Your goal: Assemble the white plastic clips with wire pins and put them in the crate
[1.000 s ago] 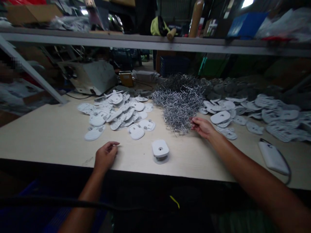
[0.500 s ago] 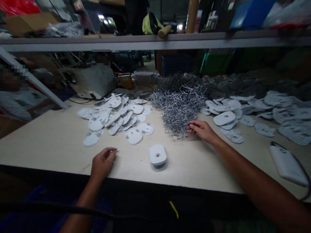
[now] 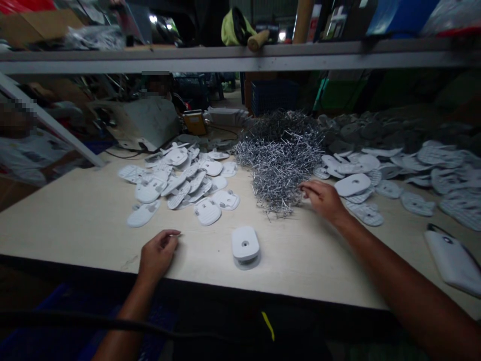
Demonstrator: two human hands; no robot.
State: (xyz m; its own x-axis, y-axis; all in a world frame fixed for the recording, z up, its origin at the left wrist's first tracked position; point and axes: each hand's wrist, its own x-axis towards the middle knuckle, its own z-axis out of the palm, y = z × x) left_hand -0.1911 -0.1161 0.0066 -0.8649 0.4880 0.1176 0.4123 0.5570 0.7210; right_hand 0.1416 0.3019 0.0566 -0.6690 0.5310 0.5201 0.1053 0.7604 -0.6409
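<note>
My left hand point(image 3: 158, 252) lies at the front left of the table, forefinger stretched out and the other fingers loosely bent, holding nothing visible. At the right edge of a pile of thin metal pins point(image 3: 280, 160), perhaps nails or screws, is my right hand point(image 3: 322, 199). Its fingertips are pinched together, and whatever they may hold is too small to make out. Between the hands stands a white rounded plastic piece point(image 3: 245, 241) with a hole in its top, set over a wider base.
Flat white plastic parts point(image 3: 188, 173) are heaped left of the pins, and more white parts point(image 3: 353, 184) lie to the right. A white device with a cable point(image 3: 453, 260) rests at the right edge. Overhead runs a shelf point(image 3: 210, 62). A person point(image 3: 28, 150) is at the far left.
My right hand has shifted slightly to the right along the pile's edge, fingertips still together. My left hand and the white piece stay in place; the view has tilted a little.
</note>
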